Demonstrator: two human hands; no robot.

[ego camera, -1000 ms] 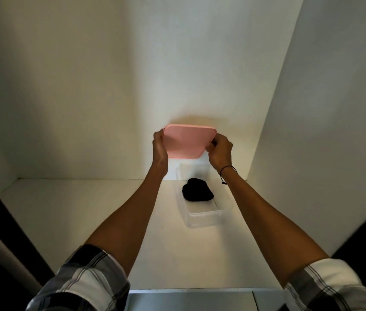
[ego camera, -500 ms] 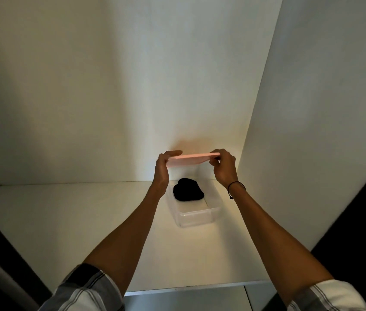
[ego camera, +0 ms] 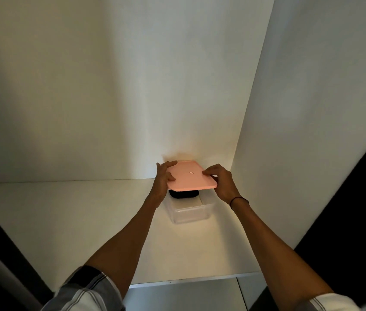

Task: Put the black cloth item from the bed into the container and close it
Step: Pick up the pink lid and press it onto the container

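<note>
Holding pink lid [ego camera: 190, 175] flat — long axis left-right

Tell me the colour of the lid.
Pink; the lid shows best in the head view.

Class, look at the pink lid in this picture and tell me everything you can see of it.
The pink lid is a flat rectangle with rounded corners, smooth and matte like plastic, with a small pale mark at its centre. It lies roughly level, above the clear container, not yet pressed on. The black cloth shows beneath its near edge. The left hand holds its left side and the right hand its right side, over a white shelf.
</note>
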